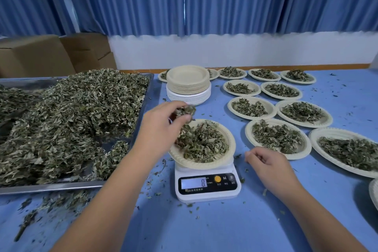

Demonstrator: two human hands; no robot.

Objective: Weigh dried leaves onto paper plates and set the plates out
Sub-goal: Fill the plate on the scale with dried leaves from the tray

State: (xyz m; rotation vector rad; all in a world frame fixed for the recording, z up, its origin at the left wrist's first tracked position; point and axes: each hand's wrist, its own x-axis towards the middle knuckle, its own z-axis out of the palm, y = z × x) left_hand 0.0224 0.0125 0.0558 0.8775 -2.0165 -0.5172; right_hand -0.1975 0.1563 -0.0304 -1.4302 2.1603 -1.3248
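Evidently the left hand (161, 127) pinches a tuft of dried leaves (185, 110) in closed fingertips just above the plate (229, 139) on the scale (206, 184), so small amounts can drop in while the display, seemingly 8, is watched. Beside the plate, the right hand (268, 164) rests loosely curled, apparently empty, ready to lift it toward the filled plates (278, 137).
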